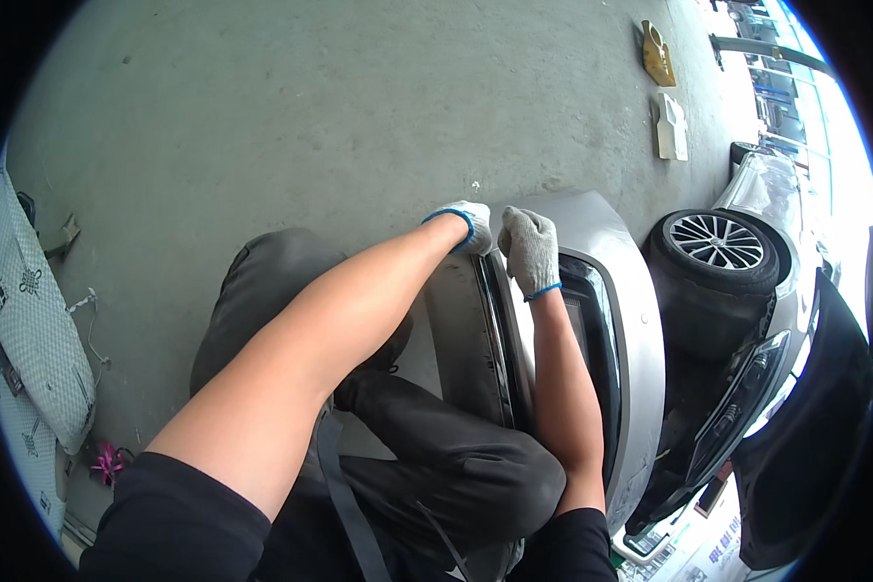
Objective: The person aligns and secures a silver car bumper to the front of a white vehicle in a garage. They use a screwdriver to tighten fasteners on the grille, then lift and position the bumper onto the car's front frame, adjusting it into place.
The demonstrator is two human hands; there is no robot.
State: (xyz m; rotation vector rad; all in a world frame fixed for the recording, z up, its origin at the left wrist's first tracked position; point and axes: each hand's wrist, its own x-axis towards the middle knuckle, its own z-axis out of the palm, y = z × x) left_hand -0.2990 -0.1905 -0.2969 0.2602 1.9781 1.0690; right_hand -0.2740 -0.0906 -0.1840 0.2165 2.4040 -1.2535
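A silver-grey car body panel (640, 291), shaped like a bumper or a boot lid, stands in front of my bent knees. A dark shiny trim strip (495, 339) runs along it, beside a black-framed recess (606, 359). My left hand (470, 223), in a whitish knit glove with a blue cuff, is closed at the far end of the strip. Close to its right, my right hand (533, 250) wears a matching glove and is curled into a fist over the panel's far part. Whatever the fingers of either hand hold is hidden.
To the right stands a silver car with a spoked wheel (716, 241), a headlight (747, 398) and a black panel (805, 436). A yellow part (658, 53) and a white piece (670, 127) lie on the grey floor (291, 107). Patterned padded covers (39, 330) are at left.
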